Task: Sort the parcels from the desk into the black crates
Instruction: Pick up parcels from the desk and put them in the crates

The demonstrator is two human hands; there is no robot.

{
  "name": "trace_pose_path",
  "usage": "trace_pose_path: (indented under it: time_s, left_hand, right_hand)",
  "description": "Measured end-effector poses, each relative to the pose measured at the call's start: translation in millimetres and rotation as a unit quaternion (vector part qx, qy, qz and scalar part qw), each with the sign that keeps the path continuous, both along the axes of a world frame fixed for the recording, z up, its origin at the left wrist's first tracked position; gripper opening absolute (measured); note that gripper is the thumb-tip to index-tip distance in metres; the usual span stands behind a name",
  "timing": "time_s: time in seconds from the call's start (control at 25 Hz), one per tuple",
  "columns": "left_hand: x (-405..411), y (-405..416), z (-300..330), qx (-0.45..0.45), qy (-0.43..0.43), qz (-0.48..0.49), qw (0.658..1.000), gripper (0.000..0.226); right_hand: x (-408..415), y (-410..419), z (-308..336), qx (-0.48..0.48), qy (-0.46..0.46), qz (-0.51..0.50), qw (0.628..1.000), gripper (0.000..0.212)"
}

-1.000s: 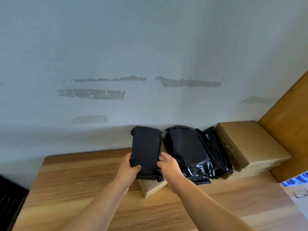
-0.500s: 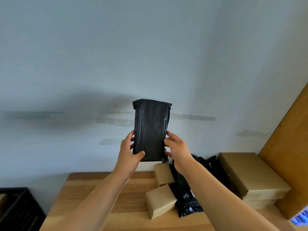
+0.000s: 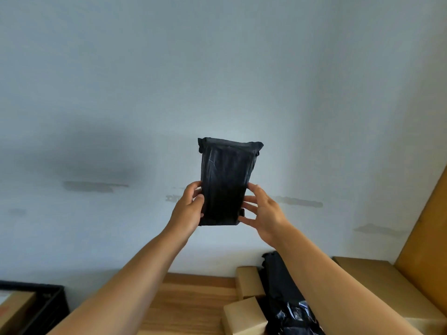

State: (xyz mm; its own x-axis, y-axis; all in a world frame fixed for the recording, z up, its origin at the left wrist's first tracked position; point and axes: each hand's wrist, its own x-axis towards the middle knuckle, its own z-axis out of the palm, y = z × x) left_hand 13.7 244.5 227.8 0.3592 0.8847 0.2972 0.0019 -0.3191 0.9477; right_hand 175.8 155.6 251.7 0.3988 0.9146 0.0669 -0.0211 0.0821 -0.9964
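Note:
A black plastic-wrapped parcel (image 3: 226, 180) is held upright in the air in front of the wall, well above the wooden desk (image 3: 193, 303). My left hand (image 3: 187, 209) grips its lower left edge. My right hand (image 3: 262, 213) holds the lower right edge with spread fingers. On the desk below lie two small brown boxes (image 3: 244, 317), a black bag parcel (image 3: 283, 296) and a large brown box (image 3: 387, 291). A black crate (image 3: 46, 308) stands at the lower left, off the desk's left end, with a cardboard box (image 3: 14, 310) inside it.
A pale wall with grey tape marks fills the view behind the parcel. A wooden panel (image 3: 428, 250) rises along the right side next to the large box.
Both hands lifted the black parcel off the pile on the desk and raised it up in front of the wall. The view tilted upward and the crate came into sight at the left.

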Motion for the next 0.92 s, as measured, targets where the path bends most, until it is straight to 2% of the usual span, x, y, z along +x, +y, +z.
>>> trace_pose_path:
  time_s: [0.08, 0.2, 0.4, 0.56, 0.72, 0.84, 0.92]
  left_hand:
    - [-6.5, -3.1, 3.5, -0.025, -0.012, -0.014, 1.0, 0.021]
    - [-14.5, -5.9, 7.7, -0.071, -0.05, -0.022, 0.996, 0.022]
    - [-25.0, -6.8, 8.3, -0.148, -0.18, -0.049, 0.971, 0.015]
    - [-30.3, -3.3, 7.6, -0.126, -0.194, -0.067, 0.971, 0.026]
    - [-31.2, -0.5, 8.1, -0.089, -0.204, -0.07, 0.972, 0.024]
    - [-31.6, 4.0, 8.5, -0.054, -0.195, -0.105, 0.974, 0.036]
    - [-33.0, 8.8, 8.4, -0.048, -0.197, -0.122, 0.972, 0.048]
  right_hand:
    - [-1.7, -0.8, 4.7, 0.008, 0.02, 0.011, 1.0, 0.037]
    - [-4.6, -2.2, 9.0, 0.001, 0.043, 0.021, 0.999, 0.047]
    - [-10.1, -4.4, 8.2, 0.023, 0.082, 0.045, 0.995, 0.046]
    - [-13.9, -3.4, 7.0, 0.033, 0.095, 0.062, 0.993, 0.038]
    - [-5.8, -2.5, 3.5, 0.006, 0.127, 0.075, 0.989, 0.043]
    - [4.5, -4.3, 0.2, -0.016, 0.137, 0.099, 0.985, 0.052]
    - [7.4, -6.9, -0.3, -0.03, 0.127, 0.103, 0.986, 0.048]
